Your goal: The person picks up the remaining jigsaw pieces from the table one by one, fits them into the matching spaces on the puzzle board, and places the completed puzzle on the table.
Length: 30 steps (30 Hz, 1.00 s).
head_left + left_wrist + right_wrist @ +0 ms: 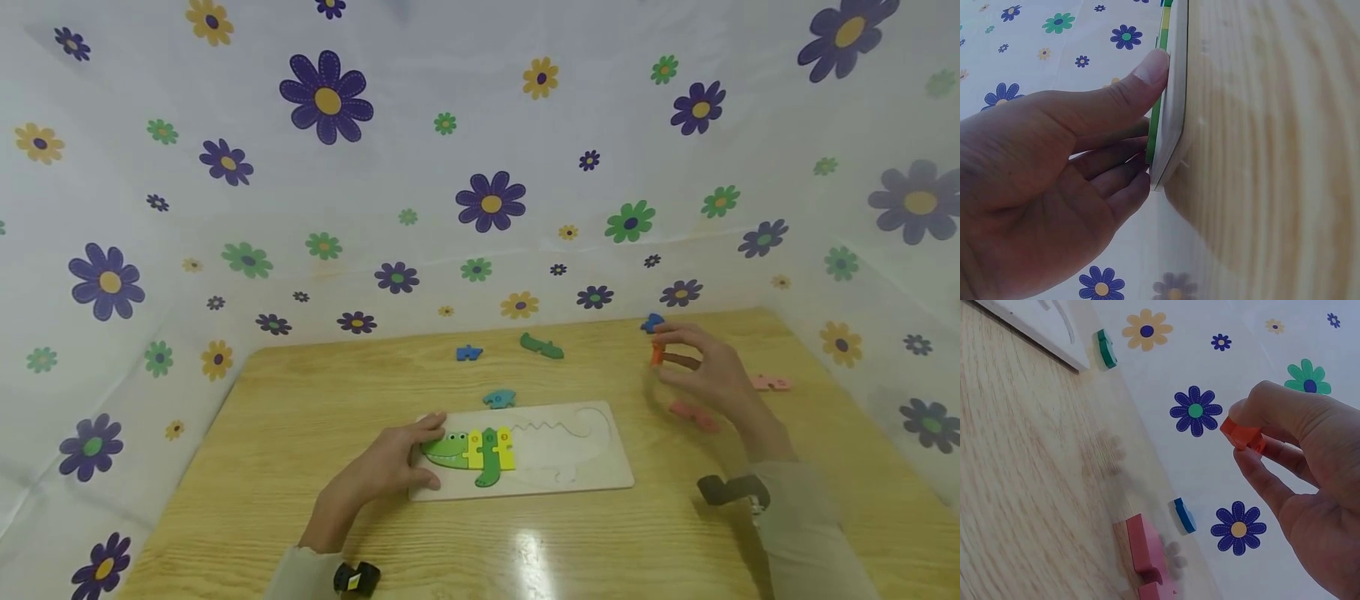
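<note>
A pale wooden puzzle board lies on the table with a crocodile's green head, yellow pieces and a green leg piece set at its left. My left hand holds the board's left end, thumb along the near side and fingers at the far side; in the left wrist view the thumb presses its top. Above the table, my right hand pinches an orange puzzle piece between thumb and fingertips. A blue piece lies just behind it in the head view.
Behind the board lie a light blue piece, a dark blue piece and a long green piece. Two pink pieces, one red-pink and one paler, lie near my right arm. A flowered cloth hangs around the table.
</note>
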{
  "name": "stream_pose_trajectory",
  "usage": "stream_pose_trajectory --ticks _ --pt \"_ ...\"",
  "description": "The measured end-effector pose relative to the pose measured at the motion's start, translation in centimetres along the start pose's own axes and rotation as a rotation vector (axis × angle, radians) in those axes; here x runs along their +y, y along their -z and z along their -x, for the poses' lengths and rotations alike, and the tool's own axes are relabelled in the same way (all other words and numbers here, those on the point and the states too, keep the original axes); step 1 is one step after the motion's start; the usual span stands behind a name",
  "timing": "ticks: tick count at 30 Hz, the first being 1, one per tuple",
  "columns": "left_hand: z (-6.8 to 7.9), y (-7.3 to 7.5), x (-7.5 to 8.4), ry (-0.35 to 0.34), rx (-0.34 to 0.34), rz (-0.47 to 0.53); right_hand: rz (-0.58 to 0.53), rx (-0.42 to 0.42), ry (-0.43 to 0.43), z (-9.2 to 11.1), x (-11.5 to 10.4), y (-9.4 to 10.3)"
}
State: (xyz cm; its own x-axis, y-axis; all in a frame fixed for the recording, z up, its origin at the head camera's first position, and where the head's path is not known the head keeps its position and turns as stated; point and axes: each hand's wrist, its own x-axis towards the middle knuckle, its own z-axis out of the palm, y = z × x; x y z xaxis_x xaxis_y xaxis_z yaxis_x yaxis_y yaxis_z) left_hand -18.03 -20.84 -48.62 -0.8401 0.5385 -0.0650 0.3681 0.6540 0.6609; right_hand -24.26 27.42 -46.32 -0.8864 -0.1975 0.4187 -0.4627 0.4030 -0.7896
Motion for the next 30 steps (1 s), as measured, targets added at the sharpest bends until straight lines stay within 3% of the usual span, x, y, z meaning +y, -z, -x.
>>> stream_pose_trajectory --ticks 16,30 --pt "0.0 0.0 0.0 -0.001 -0.005 -0.002 -0.017 0.015 0.050 0.0 -1.0 0.3" --pt "0.0 0.0 0.0 -0.008 -0.007 -0.017 -0.047 0.024 0.036 -0.1 -2.2 0.5"
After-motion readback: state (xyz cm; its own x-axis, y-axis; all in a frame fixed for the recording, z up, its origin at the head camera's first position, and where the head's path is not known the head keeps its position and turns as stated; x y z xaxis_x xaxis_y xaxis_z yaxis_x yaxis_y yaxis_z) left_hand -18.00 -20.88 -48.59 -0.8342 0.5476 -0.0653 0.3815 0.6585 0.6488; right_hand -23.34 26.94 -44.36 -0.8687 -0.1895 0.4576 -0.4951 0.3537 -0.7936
